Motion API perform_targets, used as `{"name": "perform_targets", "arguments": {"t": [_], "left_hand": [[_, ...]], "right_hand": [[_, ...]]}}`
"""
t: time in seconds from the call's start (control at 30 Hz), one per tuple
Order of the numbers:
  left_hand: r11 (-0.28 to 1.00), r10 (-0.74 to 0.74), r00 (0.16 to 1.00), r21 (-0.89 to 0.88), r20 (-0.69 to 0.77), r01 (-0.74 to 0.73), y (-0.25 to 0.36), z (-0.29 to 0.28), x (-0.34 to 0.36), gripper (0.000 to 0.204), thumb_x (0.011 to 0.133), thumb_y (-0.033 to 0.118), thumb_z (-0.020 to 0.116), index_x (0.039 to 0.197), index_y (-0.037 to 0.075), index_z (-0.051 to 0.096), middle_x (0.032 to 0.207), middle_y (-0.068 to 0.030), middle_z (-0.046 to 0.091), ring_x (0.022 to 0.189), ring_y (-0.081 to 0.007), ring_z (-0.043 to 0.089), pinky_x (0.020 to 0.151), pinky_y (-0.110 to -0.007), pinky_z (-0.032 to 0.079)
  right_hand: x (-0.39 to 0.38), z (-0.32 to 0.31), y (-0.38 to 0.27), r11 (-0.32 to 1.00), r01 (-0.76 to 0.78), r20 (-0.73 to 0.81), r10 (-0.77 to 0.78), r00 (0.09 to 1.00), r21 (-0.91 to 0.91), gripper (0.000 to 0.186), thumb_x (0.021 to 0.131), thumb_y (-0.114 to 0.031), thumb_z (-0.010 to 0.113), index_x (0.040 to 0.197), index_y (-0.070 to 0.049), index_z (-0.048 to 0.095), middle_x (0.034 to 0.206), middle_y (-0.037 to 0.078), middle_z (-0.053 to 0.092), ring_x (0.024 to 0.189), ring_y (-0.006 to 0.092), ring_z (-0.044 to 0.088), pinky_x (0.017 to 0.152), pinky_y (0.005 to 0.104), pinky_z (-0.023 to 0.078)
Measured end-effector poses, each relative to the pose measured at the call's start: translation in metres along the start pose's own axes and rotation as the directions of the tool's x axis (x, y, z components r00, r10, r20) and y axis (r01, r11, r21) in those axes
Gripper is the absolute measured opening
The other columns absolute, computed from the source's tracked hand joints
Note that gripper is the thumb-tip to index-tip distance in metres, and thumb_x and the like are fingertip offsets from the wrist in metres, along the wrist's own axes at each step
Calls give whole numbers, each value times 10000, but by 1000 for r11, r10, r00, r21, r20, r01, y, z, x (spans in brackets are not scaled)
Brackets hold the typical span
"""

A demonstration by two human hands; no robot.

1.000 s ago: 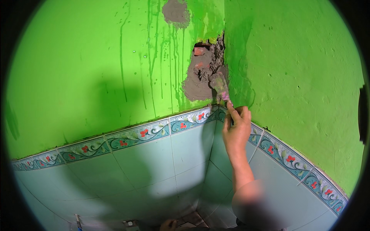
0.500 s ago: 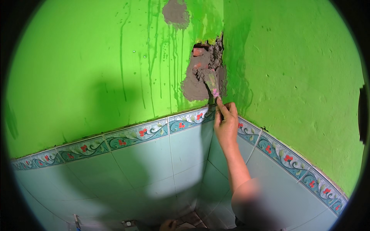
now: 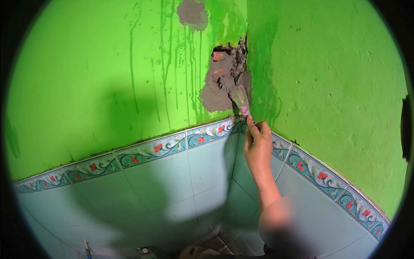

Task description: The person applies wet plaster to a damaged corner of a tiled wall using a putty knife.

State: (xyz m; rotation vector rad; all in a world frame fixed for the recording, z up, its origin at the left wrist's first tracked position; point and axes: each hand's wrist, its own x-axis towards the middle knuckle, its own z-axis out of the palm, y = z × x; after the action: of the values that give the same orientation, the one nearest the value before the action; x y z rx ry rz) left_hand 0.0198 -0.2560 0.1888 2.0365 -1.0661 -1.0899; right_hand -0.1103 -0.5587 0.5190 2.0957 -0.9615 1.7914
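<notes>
Two bright green walls are seen meeting in a corner just past twelve o'clock, the left wall streaked with darker drips and marked by a broad shadow, the right wall pitted in places; below them, pale turquoise tiles are spread from eight o'clock round to four; along their top, a flowered border with red blooms is run into the corner from both sides; at one o'clock, beside the corner and just above the border, a rough grey mortar patch is set in the left wall, smoother at its left and torn and dark along its right edge; between three and four o'clock, the right hand is raised, its grip closed by thumb and fingers around the lower end of a scraper; near twelve o'clock, a smaller grey patch is seen; the scraper is angled toward eleven o'clock from the hand, its smeared blade seen against the mortar's lower right part; at six o'clock, what seems to be the left hand is dimly shown, its grip and any hold impossible to tell; within the mortar, red brick is exposed near the top.
</notes>
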Motion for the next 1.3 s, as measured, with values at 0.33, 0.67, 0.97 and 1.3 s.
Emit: {"name": "perform_targets", "arguments": {"t": [0.33,0.67,0.97,1.3], "left_hand": [[1000,0,1000,-10,12,0,-5,1,-1,446,1026,336,427,1323,23,542,1308,-176,595,1199,-317,559,1020,-422,426],[991,-35,999,-131,-21,32,-6,1,-3,424,1012,325,460,1277,12,563,1260,-195,605,1174,-335,559,995,-429,437],[993,93,911,-25,-401,-113,-118,34,12,364,954,386,592,1034,41,675,953,-203,686,841,-388,666,771,-439,529],[939,-273,579,-343,-768,-12,-152,48,-95,217,936,233,622,970,19,632,860,-189,633,754,-334,629,681,-387,496]], "right_hand": [[4,-2,-17,956,-61,-92,92,992,288,298,922,5,604,1215,3,660,880,137,504,749,239,544,674,337,473],[-23,11,-13,966,-61,-98,88,991,253,320,913,24,618,1225,-27,669,874,108,509,782,208,536,707,312,480],[-74,-14,-47,751,-298,241,188,952,589,305,982,-48,545,1270,10,631,941,55,535,755,121,486,622,248,417],[-213,18,-155,580,-714,851,-523,43,393,285,1002,-90,535,1245,22,634,948,87,643,680,73,538,564,205,415]]}}
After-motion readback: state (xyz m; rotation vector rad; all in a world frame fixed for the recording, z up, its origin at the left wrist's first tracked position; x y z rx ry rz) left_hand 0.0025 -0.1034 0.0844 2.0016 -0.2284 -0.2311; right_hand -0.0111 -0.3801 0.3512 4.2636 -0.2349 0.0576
